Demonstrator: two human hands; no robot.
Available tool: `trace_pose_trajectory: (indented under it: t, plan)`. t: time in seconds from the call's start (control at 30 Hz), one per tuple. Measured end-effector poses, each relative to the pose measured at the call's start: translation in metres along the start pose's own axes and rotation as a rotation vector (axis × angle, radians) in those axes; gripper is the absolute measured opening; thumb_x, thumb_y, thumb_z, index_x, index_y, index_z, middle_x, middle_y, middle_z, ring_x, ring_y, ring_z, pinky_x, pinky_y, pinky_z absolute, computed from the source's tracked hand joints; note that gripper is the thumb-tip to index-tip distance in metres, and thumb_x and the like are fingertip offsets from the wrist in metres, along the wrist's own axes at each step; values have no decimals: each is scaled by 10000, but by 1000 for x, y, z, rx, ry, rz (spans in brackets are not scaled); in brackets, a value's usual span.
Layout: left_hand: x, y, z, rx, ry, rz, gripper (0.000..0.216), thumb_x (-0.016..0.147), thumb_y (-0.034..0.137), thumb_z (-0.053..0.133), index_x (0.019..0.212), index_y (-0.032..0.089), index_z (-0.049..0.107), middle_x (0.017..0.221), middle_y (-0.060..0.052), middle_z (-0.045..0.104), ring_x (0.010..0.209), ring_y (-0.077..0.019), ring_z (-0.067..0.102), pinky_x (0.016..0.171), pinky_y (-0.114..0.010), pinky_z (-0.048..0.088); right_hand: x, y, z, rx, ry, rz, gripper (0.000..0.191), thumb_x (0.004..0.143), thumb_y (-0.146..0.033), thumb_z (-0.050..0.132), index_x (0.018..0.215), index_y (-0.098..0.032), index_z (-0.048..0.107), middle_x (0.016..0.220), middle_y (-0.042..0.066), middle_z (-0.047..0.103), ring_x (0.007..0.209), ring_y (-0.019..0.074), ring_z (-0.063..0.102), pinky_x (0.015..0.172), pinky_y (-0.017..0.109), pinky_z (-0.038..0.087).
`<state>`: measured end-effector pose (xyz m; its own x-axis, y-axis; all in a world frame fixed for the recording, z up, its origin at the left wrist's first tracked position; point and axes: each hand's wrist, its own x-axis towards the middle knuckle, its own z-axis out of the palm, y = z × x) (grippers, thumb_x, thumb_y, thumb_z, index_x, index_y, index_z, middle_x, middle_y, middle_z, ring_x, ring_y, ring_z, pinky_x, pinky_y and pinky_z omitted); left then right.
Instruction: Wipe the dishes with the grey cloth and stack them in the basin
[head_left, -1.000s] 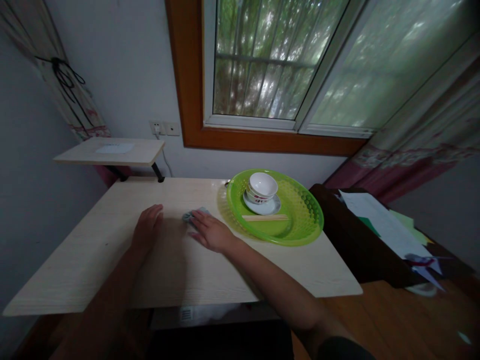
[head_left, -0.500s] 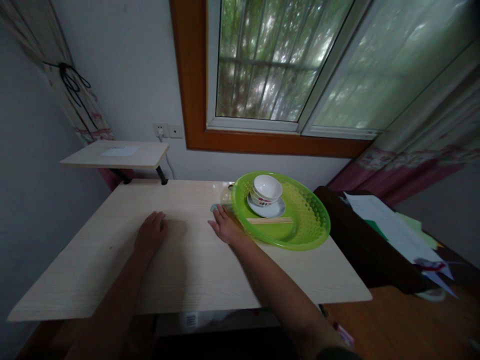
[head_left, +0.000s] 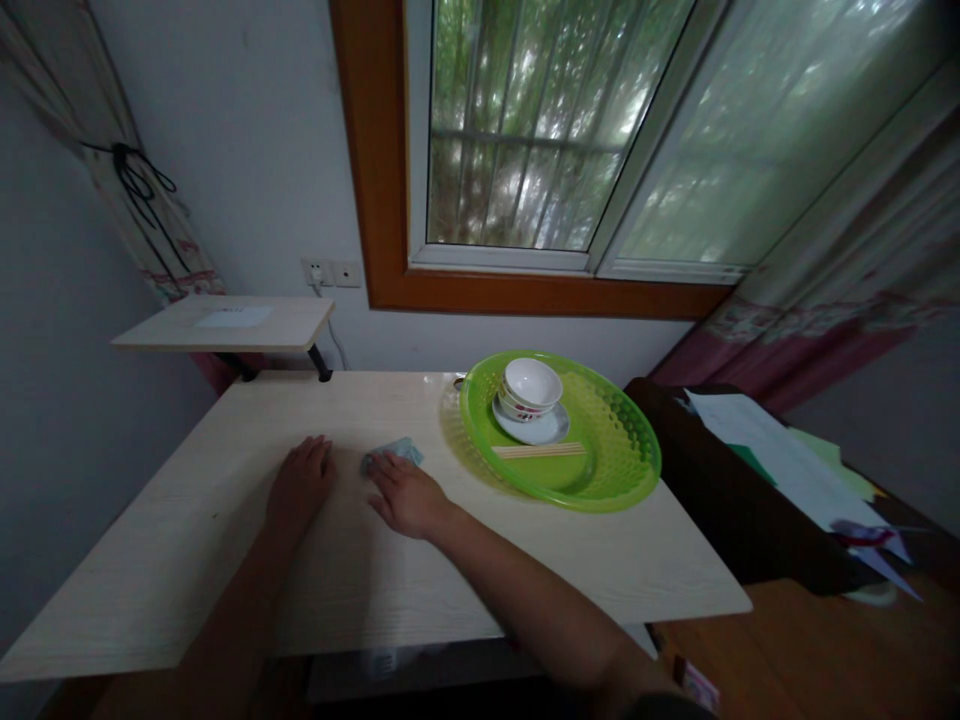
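Observation:
My right hand (head_left: 407, 495) lies over a small pale blue-grey cloth (head_left: 401, 450) on the wooden table (head_left: 420, 590), its fingers pressing the near left part. The cloth's far side shows crumpled beyond the fingers; what lies under the palm is hidden. To the left, my left hand (head_left: 301, 482) rests on the tabletop with fingers loosely extended and holds nothing. A green plastic basket (head_left: 615, 500) stands right of my right hand. Inside it are stacked white bowls (head_left: 531, 385) on a white plate (head_left: 551, 430), with wooden chopsticks (head_left: 538, 451) in front.
A small raised shelf (head_left: 296, 322) with a paper label stands at the table's back left. Behind the table are a wall socket (head_left: 330, 273) with a plugged-in cable and a wood-framed window (head_left: 525, 292). Papers (head_left: 765, 440) lie on dark furniture at the right.
My right hand has slid left with the cloth, away from the basket's edge and closer to my left hand. My left hand stays in about the same place. The view has tilted slightly.

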<state>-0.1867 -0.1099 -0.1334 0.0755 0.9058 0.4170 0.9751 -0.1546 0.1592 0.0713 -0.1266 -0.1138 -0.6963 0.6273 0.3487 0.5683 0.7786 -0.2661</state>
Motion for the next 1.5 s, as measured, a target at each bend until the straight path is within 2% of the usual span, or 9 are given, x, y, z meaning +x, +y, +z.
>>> trace_pose_trajectory:
  t: [0.13,0.27,0.43,0.67,0.8,0.97,1.17,1.37,1.5]
  plan:
    - [0,3,-5,8,-25,-8,428,937,304,390,1271,163,617,1399,-153,597,1337,-301,522,1146,-509,392,52,24,10,-43,-14,146,545,1043,-390,386,1518,-122,402,1569,154,394,1477,264,341,1243,514,206]
    - [-1,3,-8,-5,-41,-16,439,938,307,387,1272,152,625,1391,-143,609,1333,-287,529,1155,-504,386,62,55,-6,-104,-3,370,578,1057,-354,349,1573,-106,268,1593,186,323,1489,276,314,1251,554,94]
    - [-1,2,-7,-29,-23,-26,433,931,312,400,1260,162,638,1392,-139,610,1332,-291,531,1164,-503,374,3,66,-27,-125,104,482,618,1040,-358,389,1580,-89,252,1607,203,278,1508,314,260,1246,562,136]
    - [2,9,-8,-88,-16,-49,416,922,284,409,1232,154,654,1371,-159,610,1334,-296,517,1170,-503,360,-71,12,-28,-64,94,272,582,1014,-448,446,1484,-103,462,1551,199,408,1488,342,300,1171,569,339]
    - [3,10,-6,-25,1,-28,412,936,292,398,1234,150,645,1345,-170,619,1303,-304,535,1146,-503,386,-32,-12,-10,27,-9,97,579,1012,-460,446,1492,-136,456,1560,152,417,1485,306,314,1186,511,339]
    - [3,8,-5,-3,-6,-18,412,930,273,397,1241,151,639,1344,-172,622,1298,-304,542,1131,-505,404,60,4,20,6,-82,55,530,1026,-378,405,1476,-104,465,1569,146,403,1486,283,309,1204,476,302]
    - [2,11,-12,-42,-15,-34,411,925,281,399,1234,162,642,1354,-153,624,1306,-296,541,1144,-508,395,111,52,14,-45,-71,324,583,1030,-396,406,1533,-106,359,1606,171,311,1505,292,266,1242,547,132]
    - [2,11,-12,-54,4,-46,405,925,290,402,1230,178,644,1342,-138,634,1306,-295,542,1149,-520,389,62,81,-5,-42,38,462,613,1058,-406,296,1583,-95,239,1612,191,285,1516,299,237,1242,580,53]
    - [3,10,-10,-74,4,-53,400,909,285,425,1222,181,652,1340,-143,633,1295,-308,548,1141,-521,399,3,66,-13,-53,88,443,592,1047,-421,337,1531,-83,377,1597,180,334,1525,309,209,1235,555,171]
